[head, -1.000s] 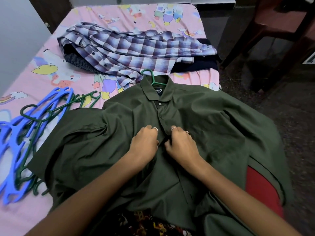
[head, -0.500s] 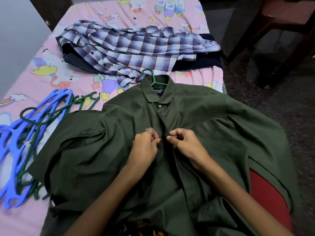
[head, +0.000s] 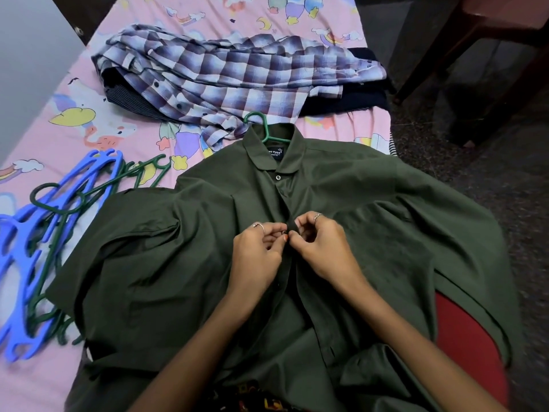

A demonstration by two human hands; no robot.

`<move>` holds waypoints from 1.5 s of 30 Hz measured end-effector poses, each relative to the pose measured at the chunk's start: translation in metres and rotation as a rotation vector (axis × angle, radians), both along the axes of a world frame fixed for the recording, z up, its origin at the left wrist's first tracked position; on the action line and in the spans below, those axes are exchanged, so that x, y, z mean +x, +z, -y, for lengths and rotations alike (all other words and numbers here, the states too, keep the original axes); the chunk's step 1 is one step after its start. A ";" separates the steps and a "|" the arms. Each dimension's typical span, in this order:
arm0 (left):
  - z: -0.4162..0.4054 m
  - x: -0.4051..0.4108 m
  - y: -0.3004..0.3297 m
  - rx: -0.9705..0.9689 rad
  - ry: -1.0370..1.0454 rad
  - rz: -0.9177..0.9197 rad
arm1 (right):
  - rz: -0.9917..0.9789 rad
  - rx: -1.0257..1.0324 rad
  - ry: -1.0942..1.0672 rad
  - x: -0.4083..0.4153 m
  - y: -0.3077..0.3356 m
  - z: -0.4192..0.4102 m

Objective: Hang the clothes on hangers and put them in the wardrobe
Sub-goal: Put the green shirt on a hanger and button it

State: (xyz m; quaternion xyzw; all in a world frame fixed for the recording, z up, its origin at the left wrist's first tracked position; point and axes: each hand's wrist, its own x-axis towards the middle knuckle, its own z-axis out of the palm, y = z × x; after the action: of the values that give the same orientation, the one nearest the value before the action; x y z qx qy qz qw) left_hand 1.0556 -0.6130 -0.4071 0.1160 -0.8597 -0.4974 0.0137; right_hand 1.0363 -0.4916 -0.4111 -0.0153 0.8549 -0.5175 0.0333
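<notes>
- Where the head view looks down on the bed (head: 74,120), one dark green shirt (head: 371,233) is seen spread flat at its near end, with one green hanger (head: 265,130) inside it, only the hook showing above the collar.
- One checked shirt (head: 237,75) is laid on dark folded clothes (head: 347,99) at the far end; how many lie beneath cannot be told.
- A tangle of blue hangers (head: 17,263) and green hangers (head: 44,281) is seen at the left edge; their number cannot be counted.
- Two hands are brought together at the placket, knuckles up and fingers curled: a button is pinched by the left hand (head: 257,254), and the opposite fabric edge is gripped by the right hand (head: 322,248).
- Compared with half a second before, the thumbs are drawn closer, almost touching, and the shirt is left unmoved.
</notes>
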 end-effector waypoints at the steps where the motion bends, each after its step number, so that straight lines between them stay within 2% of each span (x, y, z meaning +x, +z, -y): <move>1: -0.001 0.001 0.000 0.031 0.011 0.004 | -0.028 0.022 -0.003 0.001 0.001 0.000; 5: -0.004 0.006 0.000 0.173 0.053 0.019 | -0.138 0.127 0.011 0.005 -0.005 -0.001; 9: -0.003 0.004 -0.001 0.231 0.051 0.025 | -0.120 0.139 0.012 0.003 -0.006 0.000; 15: -0.003 0.005 -0.005 0.282 0.040 0.045 | 0.152 -0.138 -0.041 0.002 -0.005 -0.005; 19: -0.009 0.004 -0.005 0.231 0.078 0.030 | 0.242 -0.310 -0.094 0.002 -0.007 -0.005; 26: -0.011 -0.005 -0.001 0.243 0.127 0.031 | 0.258 -0.485 -0.143 0.003 -0.004 -0.004; 29: -0.011 -0.004 -0.001 0.273 0.164 0.040 | 0.239 -0.486 -0.175 0.004 -0.007 -0.003; 33: -0.012 -0.006 0.004 0.411 0.217 0.075 | 0.200 -0.526 -0.176 0.003 -0.004 -0.004; 40: -0.012 -0.007 0.008 0.482 0.237 0.086 | 0.141 -0.510 -0.133 0.003 0.002 -0.004; 45: -0.011 -0.010 0.009 0.518 0.179 0.075 | 0.271 -0.768 -0.160 0.002 0.002 -0.008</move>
State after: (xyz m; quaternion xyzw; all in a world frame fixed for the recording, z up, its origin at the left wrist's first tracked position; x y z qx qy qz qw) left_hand 1.0455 -0.6019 -0.3979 0.2093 -0.6900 -0.6929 -0.0044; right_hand 1.0384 -0.4836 -0.4087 0.1080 0.5862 -0.7970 0.0973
